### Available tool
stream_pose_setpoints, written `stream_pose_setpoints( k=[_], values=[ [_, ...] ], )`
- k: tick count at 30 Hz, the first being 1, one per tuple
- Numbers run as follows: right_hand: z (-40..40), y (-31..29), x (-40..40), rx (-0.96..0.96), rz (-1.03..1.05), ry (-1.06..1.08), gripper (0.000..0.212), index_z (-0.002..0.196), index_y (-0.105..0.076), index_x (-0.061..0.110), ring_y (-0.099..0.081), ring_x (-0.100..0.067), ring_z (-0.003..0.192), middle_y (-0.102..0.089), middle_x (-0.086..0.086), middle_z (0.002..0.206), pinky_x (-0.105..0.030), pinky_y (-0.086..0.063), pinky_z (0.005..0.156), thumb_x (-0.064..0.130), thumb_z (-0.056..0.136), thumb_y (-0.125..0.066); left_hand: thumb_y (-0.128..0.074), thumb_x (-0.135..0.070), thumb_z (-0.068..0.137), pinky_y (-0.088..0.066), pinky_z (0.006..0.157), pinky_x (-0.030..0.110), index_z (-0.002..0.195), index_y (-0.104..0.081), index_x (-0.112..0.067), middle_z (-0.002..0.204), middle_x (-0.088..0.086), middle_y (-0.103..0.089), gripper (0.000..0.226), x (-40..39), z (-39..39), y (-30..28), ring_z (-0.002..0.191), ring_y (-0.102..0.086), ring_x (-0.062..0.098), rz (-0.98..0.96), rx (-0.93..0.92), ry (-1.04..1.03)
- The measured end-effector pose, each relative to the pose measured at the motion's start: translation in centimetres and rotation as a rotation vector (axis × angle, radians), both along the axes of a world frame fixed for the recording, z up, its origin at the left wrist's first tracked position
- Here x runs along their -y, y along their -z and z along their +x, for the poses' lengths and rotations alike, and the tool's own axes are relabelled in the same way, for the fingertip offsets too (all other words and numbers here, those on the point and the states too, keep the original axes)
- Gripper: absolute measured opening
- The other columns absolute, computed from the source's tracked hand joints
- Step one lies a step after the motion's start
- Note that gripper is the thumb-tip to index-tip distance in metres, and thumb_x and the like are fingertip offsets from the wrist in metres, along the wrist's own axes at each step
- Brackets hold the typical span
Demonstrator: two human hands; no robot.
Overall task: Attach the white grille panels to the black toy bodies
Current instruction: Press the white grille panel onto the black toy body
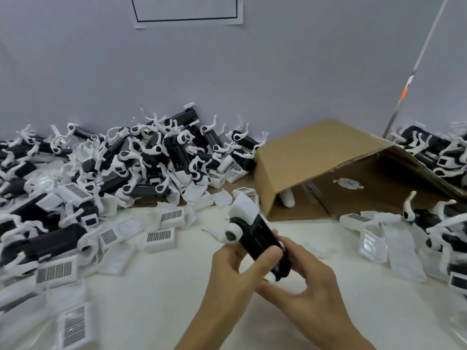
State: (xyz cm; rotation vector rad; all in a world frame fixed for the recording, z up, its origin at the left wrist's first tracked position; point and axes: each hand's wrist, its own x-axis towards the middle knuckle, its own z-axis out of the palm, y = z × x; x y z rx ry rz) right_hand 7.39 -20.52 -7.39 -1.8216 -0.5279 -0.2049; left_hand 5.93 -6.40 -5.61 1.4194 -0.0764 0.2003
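Black toy body (262, 245) — gripped by both the left hand (236, 271) and right hand (307, 279) just before the cardboard box (316, 157) — already seems capped by a white grille panel (243, 209), so next likely comes pressing it home.

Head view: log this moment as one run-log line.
left hand: grips black toy body | right hand: grips same body | white grille panel: at body's far end | loose panels: on table
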Motion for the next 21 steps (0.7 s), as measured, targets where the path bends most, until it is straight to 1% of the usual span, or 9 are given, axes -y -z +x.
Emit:
stream_pose_setpoints(
  k=[6, 9, 10, 11, 13, 14, 15, 17, 21],
  values=[
    [-0.6, -0.1, 0.2, 0.047, -0.128, 0.02, 0.07, 0.124, -0.056, 0.057, -0.062, 0.003, 0.114, -0.069, 0.028, 0.115, -0.014, -0.047, 0.09, 0.056, 0.06, -0.086, -0.082, -0.047, 0.062, -0.055, 0.083, 0.018, 0.096, -0.08, -0.035, 0.1, -0.003, -0.079, 0.036, -1.2, -0.4, -1.0, 0.099, -0.073, 0.012, 0.045, 0.064, 0.003],
    [-0.1, -1.1, 0.1, -0.052, -0.118, -0.076, 0.097, 0.14, -0.033, 0.066, -0.036, 0.022, 0.132, -0.045, 0.046, 0.138, -0.001, -0.036, 0.097, 0.055, 0.061, -0.09, -0.085, -0.041, 0.068, -0.053, 0.071, 0.014, 0.097, -0.078, -0.037, 0.09, -0.004, -0.077, 0.031, -1.6, -0.2, -0.9, 0.088, -0.073, 0.012, 0.251, 0.159, -0.057],
    [-0.3, -1.1, 0.8, -0.046, -0.161, -0.193, 0.104, 0.15, -0.021, 0.056, -0.026, 0.022, 0.138, -0.036, 0.043, 0.148, -0.003, -0.033, 0.102, 0.055, 0.068, -0.086, -0.085, -0.034, 0.072, -0.053, 0.068, 0.014, 0.1, -0.077, -0.037, 0.09, -0.005, -0.076, 0.03, -1.9, -0.1, -0.7, 0.086, -0.071, 0.011, 0.37, 0.227, -0.133],
    [-0.8, -0.6, 1.2, -0.025, -0.153, -0.227, 0.097, 0.159, -0.016, 0.035, -0.024, 0.009, 0.146, -0.031, 0.027, 0.159, -0.006, -0.031, 0.106, 0.048, 0.084, -0.076, -0.083, -0.026, 0.075, -0.055, 0.072, 0.019, 0.107, -0.074, -0.036, 0.097, -0.007, -0.074, 0.034, -2.4, 0.1, -0.4, 0.092, -0.069, 0.011, 0.528, 0.32, -0.213],
    [-0.6, -0.9, 1.6, -0.026, -0.088, -0.044, 0.066, 0.156, -0.02, -0.001, -0.032, -0.018, 0.15, -0.033, -0.005, 0.162, -0.002, -0.036, 0.094, 0.024, 0.104, -0.052, -0.08, -0.012, 0.072, -0.058, 0.088, 0.039, 0.118, -0.072, -0.017, 0.117, -0.001, -0.07, 0.047, -3.2, 0.9, 0.5, 0.111, -0.062, 0.017, 0.927, 0.557, -0.329],
    [-0.9, -0.5, 1.2, 0.051, -0.109, -0.112, 0.07, 0.157, -0.027, 0.006, -0.041, -0.016, 0.145, -0.04, -0.002, 0.159, 0.001, -0.04, 0.087, 0.026, 0.099, -0.062, -0.08, -0.007, 0.065, -0.056, 0.093, 0.047, 0.118, -0.071, -0.008, 0.12, 0.005, -0.069, 0.054, -3.3, 1.2, 1.0, 0.118, -0.058, 0.02, 1.075, 0.666, -0.35],
    [-1.3, -0.9, 0.6, 0.108, -0.127, -0.18, 0.083, 0.155, -0.034, 0.027, -0.051, -0.008, 0.136, -0.051, 0.011, 0.151, 0.001, -0.042, 0.086, 0.032, 0.086, -0.079, -0.079, -0.002, 0.059, -0.054, 0.096, 0.05, 0.118, -0.071, -0.003, 0.12, 0.008, -0.068, 0.06, -3.2, 1.3, 1.4, 0.122, -0.055, 0.022, 1.156, 0.723, -0.342],
    [-0.9, 0.0, 0.0, 0.058, -0.056, 0.036, 0.096, 0.133, -0.045, 0.063, -0.064, 0.003, 0.115, -0.064, 0.03, 0.126, -0.005, -0.048, 0.086, 0.023, 0.062, -0.097, -0.07, 0.003, 0.052, -0.055, 0.095, 0.045, 0.118, -0.071, -0.001, 0.118, 0.008, -0.069, 0.067, -2.7, 1.5, 1.7, 0.123, -0.053, 0.022, 1.189, 0.748, -0.314],
    [-0.3, 0.5, 0.0, 0.143, -0.032, 0.091, 0.094, 0.116, -0.054, 0.066, -0.069, 0.006, 0.098, -0.069, 0.032, 0.108, -0.005, -0.05, 0.078, 0.008, 0.056, -0.098, -0.062, 0.002, 0.045, -0.055, 0.093, 0.041, 0.121, -0.07, -0.002, 0.116, 0.007, -0.069, 0.076, -2.4, 1.7, 2.0, 0.121, -0.053, 0.02, 1.198, 0.75, -0.278]
  ],
)
